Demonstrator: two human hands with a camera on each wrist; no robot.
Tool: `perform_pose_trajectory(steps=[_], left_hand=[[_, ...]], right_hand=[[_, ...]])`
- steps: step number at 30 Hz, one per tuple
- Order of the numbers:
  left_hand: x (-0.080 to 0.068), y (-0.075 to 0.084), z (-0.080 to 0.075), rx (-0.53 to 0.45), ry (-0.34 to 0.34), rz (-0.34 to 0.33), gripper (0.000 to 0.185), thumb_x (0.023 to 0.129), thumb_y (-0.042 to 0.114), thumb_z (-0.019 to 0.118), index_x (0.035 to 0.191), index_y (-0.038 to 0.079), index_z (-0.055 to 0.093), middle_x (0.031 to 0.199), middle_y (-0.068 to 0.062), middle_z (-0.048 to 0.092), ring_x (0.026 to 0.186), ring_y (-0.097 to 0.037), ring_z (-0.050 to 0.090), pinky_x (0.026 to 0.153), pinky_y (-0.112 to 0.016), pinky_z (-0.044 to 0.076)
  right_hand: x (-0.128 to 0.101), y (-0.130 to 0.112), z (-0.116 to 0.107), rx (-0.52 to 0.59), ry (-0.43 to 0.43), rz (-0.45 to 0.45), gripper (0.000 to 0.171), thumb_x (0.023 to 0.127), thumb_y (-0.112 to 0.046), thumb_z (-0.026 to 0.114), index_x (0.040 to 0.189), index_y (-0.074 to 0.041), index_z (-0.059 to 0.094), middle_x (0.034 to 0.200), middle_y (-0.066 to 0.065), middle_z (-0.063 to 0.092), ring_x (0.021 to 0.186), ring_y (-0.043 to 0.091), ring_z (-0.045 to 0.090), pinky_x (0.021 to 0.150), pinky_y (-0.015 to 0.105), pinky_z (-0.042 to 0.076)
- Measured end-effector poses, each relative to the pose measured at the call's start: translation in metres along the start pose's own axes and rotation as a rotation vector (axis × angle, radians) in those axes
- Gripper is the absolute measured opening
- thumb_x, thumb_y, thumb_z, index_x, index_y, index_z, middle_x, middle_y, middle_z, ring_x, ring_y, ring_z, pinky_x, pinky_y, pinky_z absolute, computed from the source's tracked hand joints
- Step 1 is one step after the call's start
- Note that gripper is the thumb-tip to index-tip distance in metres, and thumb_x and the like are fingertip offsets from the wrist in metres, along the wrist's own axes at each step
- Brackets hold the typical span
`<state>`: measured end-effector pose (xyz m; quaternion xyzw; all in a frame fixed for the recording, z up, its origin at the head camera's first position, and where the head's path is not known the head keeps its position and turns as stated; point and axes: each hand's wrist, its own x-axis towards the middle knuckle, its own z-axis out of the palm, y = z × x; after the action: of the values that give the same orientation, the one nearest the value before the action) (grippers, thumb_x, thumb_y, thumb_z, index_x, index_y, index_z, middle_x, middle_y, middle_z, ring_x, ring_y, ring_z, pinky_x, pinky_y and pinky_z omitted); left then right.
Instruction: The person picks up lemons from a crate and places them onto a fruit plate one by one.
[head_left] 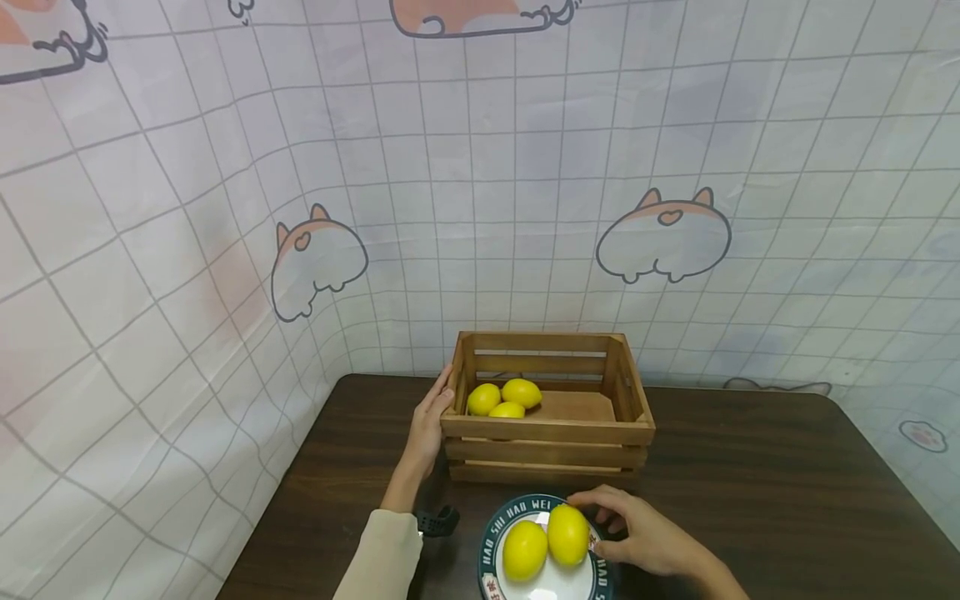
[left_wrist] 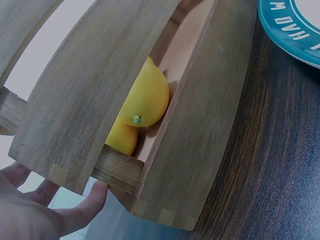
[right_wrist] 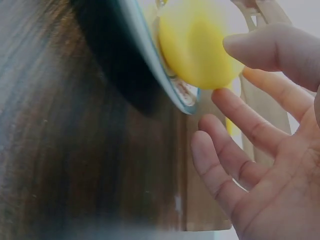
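A slatted wooden crate stands at the back of the table with three lemons inside, toward its left end. My left hand rests along the crate's left end, its fingers fairly straight against the wood. In the left wrist view, the thumb touches an end slat. Before the crate sits a round plate with a dark lettered rim, bearing a left lemon and a right lemon. At the right lemon, my right hand has thumb and fingers spread, fingertips right by its side.
A dark wooden table extends on both sides of the crate. Behind and to the left hangs a white gridded cloth with cartoon animals. A dark watch-like band is by the left wrist.
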<state>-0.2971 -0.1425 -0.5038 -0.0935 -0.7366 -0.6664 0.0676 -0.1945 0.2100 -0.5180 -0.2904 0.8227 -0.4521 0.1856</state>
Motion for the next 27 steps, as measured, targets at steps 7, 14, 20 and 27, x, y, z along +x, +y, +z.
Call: perform_pose_trajectory(steps=[7, 14, 20, 27], left_hand=[[0.001, -0.001, -0.001, 0.006, 0.005, -0.002, 0.051, 0.11, 0.04, 0.039, 0.16, 0.032, 0.035, 0.17, 0.003, 0.026, 0.158, -0.031, 0.022, 0.127, -0.062, 0.011], [0.001, -0.001, -0.001, -0.002, 0.005, -0.002, 0.051, 0.11, 0.04, 0.04, 0.16, 0.031, 0.035, 0.17, 0.004, 0.026, 0.158, -0.03, 0.021, 0.127, -0.062, 0.011], [0.0, -0.001, -0.001, -0.006, 0.005, -0.003, 0.052, 0.11, 0.041, 0.04, 0.161, 0.031, 0.034, 0.17, 0.004, 0.026, 0.159, -0.028, 0.019, 0.127, -0.061, 0.011], [0.0, -0.001, 0.0, -0.009, 0.01, 0.0, 0.051, 0.11, 0.04, 0.04, 0.16, 0.032, 0.035, 0.17, 0.004, 0.026, 0.159, -0.027, 0.02, 0.128, -0.06, 0.011]], right_hand=[[-0.001, -0.012, -0.006, -0.021, 0.045, -0.057, 0.048, 0.097, -0.019, 0.069, 0.142, -0.007, 0.056, 0.138, 0.019, 0.059, 0.106, 0.026, 0.059, 0.088, 0.026, 0.056], [0.0, -0.029, -0.022, 0.008, 0.065, -0.086, 0.043, 0.101, -0.016, 0.064, 0.141, -0.006, 0.055, 0.132, 0.021, 0.061, 0.104, 0.018, 0.062, 0.089, 0.023, 0.055], [0.003, -0.048, -0.037, 0.011, 0.106, -0.139, 0.041, 0.103, -0.017, 0.062, 0.14, -0.004, 0.054, 0.124, 0.015, 0.064, 0.1, 0.013, 0.064, 0.088, 0.025, 0.057], [0.008, -0.067, -0.058, -0.007, 0.212, -0.185, 0.035, 0.101, -0.011, 0.063, 0.135, -0.004, 0.058, 0.123, 0.021, 0.065, 0.102, 0.015, 0.064, 0.088, 0.024, 0.057]])
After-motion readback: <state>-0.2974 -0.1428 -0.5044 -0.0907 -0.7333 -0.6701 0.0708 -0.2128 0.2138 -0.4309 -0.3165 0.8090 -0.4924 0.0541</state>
